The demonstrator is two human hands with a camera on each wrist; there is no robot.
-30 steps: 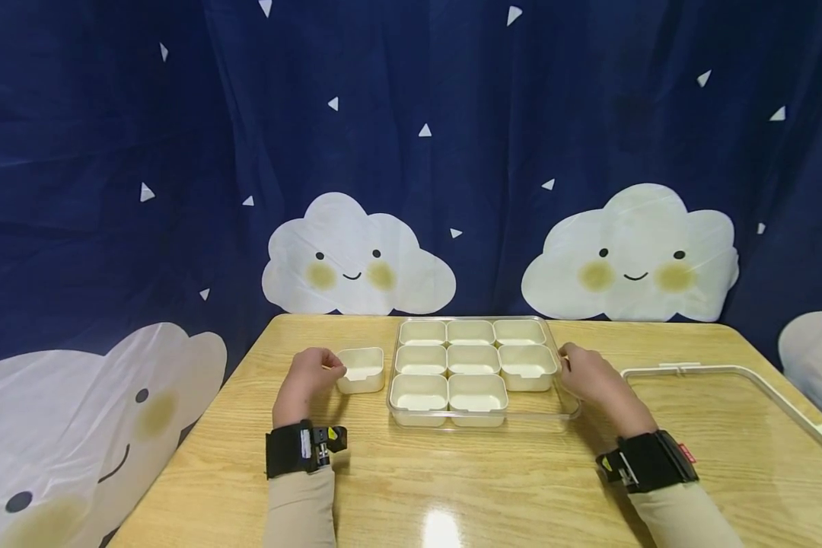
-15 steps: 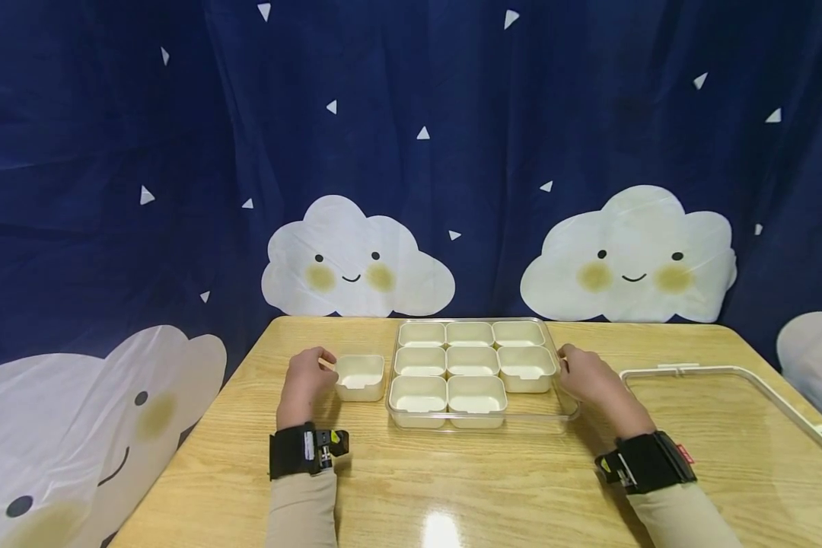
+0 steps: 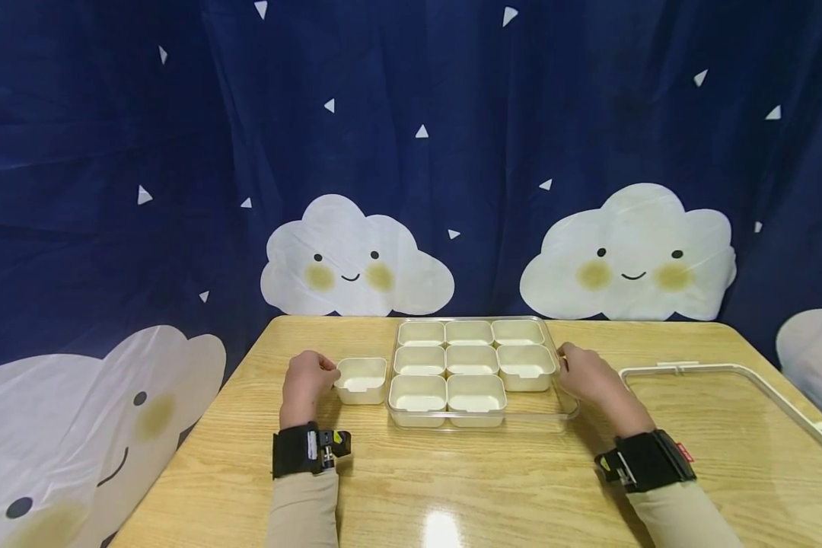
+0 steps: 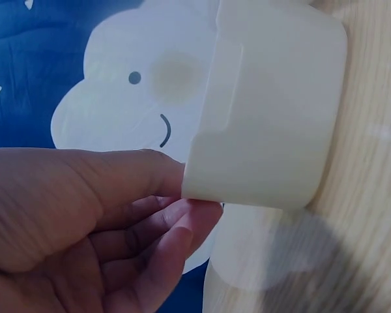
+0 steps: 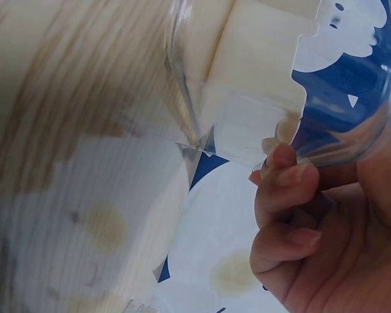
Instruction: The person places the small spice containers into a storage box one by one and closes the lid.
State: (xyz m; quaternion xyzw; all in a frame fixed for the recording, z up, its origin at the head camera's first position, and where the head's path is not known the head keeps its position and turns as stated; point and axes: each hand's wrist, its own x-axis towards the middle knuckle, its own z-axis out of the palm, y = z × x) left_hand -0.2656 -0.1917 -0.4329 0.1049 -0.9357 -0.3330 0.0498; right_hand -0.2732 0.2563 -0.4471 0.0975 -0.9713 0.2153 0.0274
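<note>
My left hand [image 3: 307, 384] pinches the left rim of a small cream plastic container [image 3: 361, 380], thumb at the rim and curled fingertips against the outer side [image 4: 267, 111]. This container sits upright on the table, just left of a clear plastic box [image 3: 534, 417]. Several matching cream containers [image 3: 476, 393] stand in rows inside the box, and its front right spot shows only clear plastic. At the box's right wall, my right hand [image 3: 589, 373] grips the rim with curled fingers. The right wrist view shows those fingertips [image 5: 296, 176] at the clear edge.
A clear lid with a white frame [image 3: 708, 369] lies on the right of the wooden table [image 3: 383, 487]. Behind the table's far edge hangs a dark blue curtain [image 3: 411, 91] printed with white clouds and triangles.
The loose container has shifted slightly toward me. My left fingers parted at its rim half a second ago and are now back together on it. The right hand and clear box stay put.
</note>
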